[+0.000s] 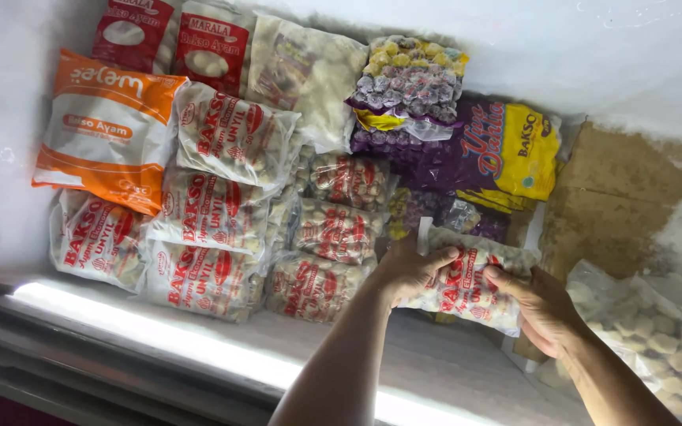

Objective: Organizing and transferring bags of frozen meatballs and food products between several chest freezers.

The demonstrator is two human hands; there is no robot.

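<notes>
Head view showed both hands — left hand (408, 272), right hand (542, 304) — each grip closed on one end of a clear meatball bag (467, 288). It hung level over the chest freezer (625, 55), beside the stacked packets (333, 233) — a two-ended hold that kept it flat.

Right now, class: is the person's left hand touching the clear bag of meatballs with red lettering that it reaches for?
Touching. The head view shows the left hand gripping the bag's left end, fingers wrapped over its top edge.
</notes>
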